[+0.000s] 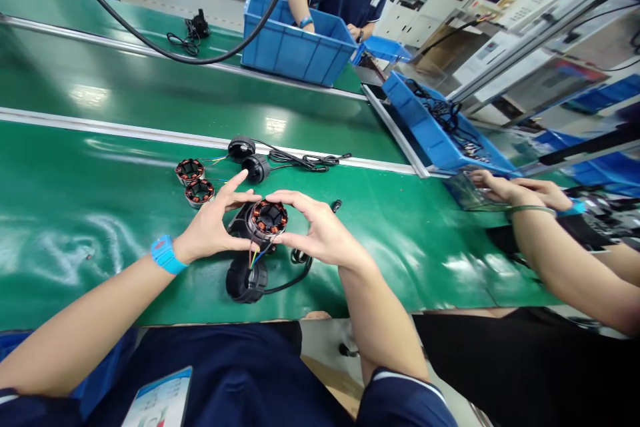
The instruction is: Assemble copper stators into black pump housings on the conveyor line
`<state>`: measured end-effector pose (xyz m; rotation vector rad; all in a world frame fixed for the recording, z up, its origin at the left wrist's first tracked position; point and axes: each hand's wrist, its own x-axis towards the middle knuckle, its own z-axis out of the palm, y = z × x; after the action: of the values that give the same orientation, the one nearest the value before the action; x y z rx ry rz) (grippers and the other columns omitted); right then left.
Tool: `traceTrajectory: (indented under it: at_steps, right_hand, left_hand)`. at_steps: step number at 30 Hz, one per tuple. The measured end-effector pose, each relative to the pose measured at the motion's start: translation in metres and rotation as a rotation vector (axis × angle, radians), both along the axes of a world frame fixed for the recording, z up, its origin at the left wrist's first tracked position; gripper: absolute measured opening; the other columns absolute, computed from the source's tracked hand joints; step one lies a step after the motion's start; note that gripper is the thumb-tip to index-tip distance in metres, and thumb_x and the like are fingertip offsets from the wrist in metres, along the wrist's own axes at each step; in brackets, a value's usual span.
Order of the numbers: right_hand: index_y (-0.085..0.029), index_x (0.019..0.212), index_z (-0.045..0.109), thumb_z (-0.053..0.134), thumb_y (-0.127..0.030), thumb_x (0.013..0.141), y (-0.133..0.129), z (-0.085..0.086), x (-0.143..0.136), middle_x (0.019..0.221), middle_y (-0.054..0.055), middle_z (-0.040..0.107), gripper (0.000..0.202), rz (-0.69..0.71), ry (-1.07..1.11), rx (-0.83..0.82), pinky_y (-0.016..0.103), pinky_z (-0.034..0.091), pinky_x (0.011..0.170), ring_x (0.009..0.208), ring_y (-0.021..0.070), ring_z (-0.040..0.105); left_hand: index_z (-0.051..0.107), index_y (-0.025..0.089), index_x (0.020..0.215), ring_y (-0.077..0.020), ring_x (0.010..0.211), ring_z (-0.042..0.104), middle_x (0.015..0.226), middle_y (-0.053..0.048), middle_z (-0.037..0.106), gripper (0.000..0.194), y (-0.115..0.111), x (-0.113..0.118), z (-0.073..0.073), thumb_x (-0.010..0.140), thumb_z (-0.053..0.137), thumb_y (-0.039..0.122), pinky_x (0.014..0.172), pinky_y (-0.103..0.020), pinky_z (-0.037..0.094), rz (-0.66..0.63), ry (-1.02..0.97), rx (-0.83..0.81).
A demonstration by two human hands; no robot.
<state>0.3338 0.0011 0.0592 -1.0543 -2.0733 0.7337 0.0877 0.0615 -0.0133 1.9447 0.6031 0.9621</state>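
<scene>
A motor stator (269,217), a ring wound with copper coils, is between my two hands above the bench. My right hand (320,230) grips its right side, thumb below and fingers along the far edge. At its left side, my left hand (215,220) curves round with thumb and fingertips at the rim, index finger raised. Coloured wires run from the stator down to a black round housing (247,280) with a black cable. Another dark part beneath the stator is mostly hidden. Two more stators (190,171) lie to the left, wired to black housings (242,147).
Black cables (310,160) stretch along the metal rail. Across the green bench, a co-worker reaches into a blue bin (300,40). Another blue bin (445,123) with cables stands at the right, near a neighbour's hands (520,190) holding a clear bag. A black hose (200,60) hangs overhead.
</scene>
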Motion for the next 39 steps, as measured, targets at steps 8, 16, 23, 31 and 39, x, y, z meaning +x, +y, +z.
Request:
traceTrajectory:
  at_steps: [8,16,23,31,39]
  right_hand:
    - [-0.02,0.125,0.061,0.09,-0.043,0.077,-0.01,-0.009,-0.006,0.124,0.011,0.067,0.061,-0.109,0.074,0.029,0.042,0.055,0.104,0.122,0.0248,0.064]
    - [-0.026,0.141,0.055,0.081,-0.041,0.088,0.009,-0.003,0.014,0.142,0.009,0.062,0.062,0.21,0.07,-0.094,0.043,0.047,0.116,0.135,0.0229,0.058]
    - [-0.022,0.137,0.052,0.084,-0.042,0.085,-0.02,-0.009,-0.012,0.132,0.012,0.064,0.064,-0.025,0.044,0.039,0.04,0.053,0.108,0.128,0.0238,0.061]
    - [-0.018,0.132,0.056,0.082,-0.057,0.082,-0.038,-0.021,-0.038,0.121,0.013,0.07,0.069,-0.267,-0.012,0.229,0.038,0.056,0.099,0.111,0.0238,0.067]
    - [-0.02,0.122,0.057,0.083,-0.055,0.081,-0.038,-0.025,-0.038,0.097,0.008,0.072,0.059,-0.384,-0.027,0.31,0.046,0.053,0.087,0.085,0.0247,0.068]
  left_hand:
    - [0.03,0.03,0.16,-0.0332,0.133,0.061,0.14,-0.016,0.065,0.123,0.016,-0.002,0.005,0.059,0.098,0.046,0.116,-0.052,0.048,-0.205,0.079,-0.082]
    - [0.036,0.032,0.158,-0.0301,0.13,0.064,0.131,-0.013,0.07,0.109,0.02,-0.01,0.005,0.066,0.094,0.045,0.114,-0.049,0.05,-0.215,0.069,-0.12]
    - [0.034,0.032,0.158,-0.0329,0.132,0.062,0.148,-0.015,0.058,0.118,-0.005,-0.001,0.004,0.06,0.095,0.055,0.112,-0.047,0.054,-0.113,0.117,0.023]
    - [0.028,0.026,0.162,-0.0289,0.116,0.062,0.133,-0.016,0.06,0.094,-0.041,0.011,0.004,0.088,0.052,0.079,0.094,-0.044,0.06,0.129,0.136,0.245]
    - [0.024,0.029,0.162,-0.0254,0.099,0.061,0.119,-0.013,0.06,0.085,-0.036,0.019,0.01,0.094,0.042,0.076,0.08,-0.039,0.06,0.09,0.131,0.255]
